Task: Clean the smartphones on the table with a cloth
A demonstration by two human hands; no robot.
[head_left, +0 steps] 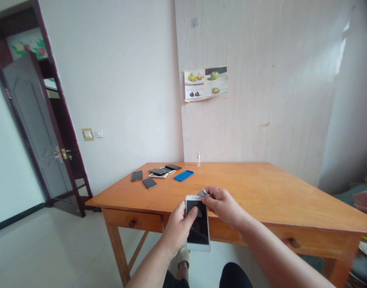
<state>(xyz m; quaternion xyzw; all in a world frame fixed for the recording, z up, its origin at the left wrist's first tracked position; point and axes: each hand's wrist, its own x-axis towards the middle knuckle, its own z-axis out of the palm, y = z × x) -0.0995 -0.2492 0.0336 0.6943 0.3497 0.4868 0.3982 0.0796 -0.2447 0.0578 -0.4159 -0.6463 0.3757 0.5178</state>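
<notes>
Left hand (181, 224) curled round phone (201, 229); right hand (222, 203), just ahead, pinching cloth (202, 192) at phone's corner. Seemingly wiping edge; next stroke needs steady left hold.

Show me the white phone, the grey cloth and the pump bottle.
White phone (199, 228): head view, on its dark screen.
Grey cloth (202, 193): head view, on its exposed fold.
Pump bottle (198, 162): head view, on its clear body.

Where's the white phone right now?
In the head view, the white phone is low, just right of centre, held in the left hand at the table's near edge; the right hand pinches a pale cloth by its top.
</notes>
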